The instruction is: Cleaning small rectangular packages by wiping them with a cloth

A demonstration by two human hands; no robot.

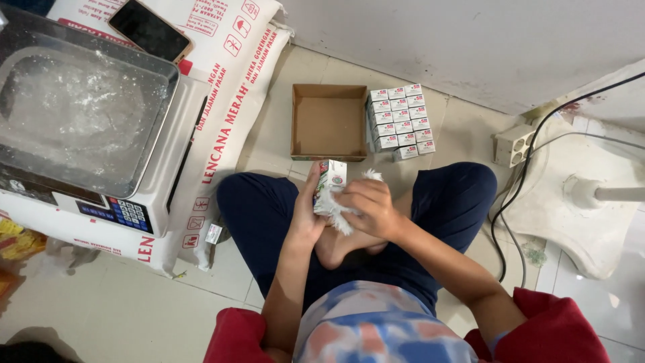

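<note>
Upper left of frame: a digital scale w/ a steel pan dusted in white powder sits on a big white sack lying flat on the floor. The sack works as a raised base, so the keypad faces the seated person. A dark phone lies on the sack at top, parked out of the way; its upper edge is cut off by the frame.

Centre: the left hand is wrapped round a small white-and-green carton, holding it upright over the lap, just below the open cardboard box. The right hand is closed on a crumpled white cloth pressed against the carton's side, prob. wiping it. Fingers hide most of the carton, and its lower end can't be made out.

The box lies open, inside bare, within arm's reach. Just right of it, touching, a neat block of small white cartons stands in rows.

Far right: a white wall-type socket block on the floor w/ black cables, and a white fan base, its pole cut off at the frame edge.
</note>
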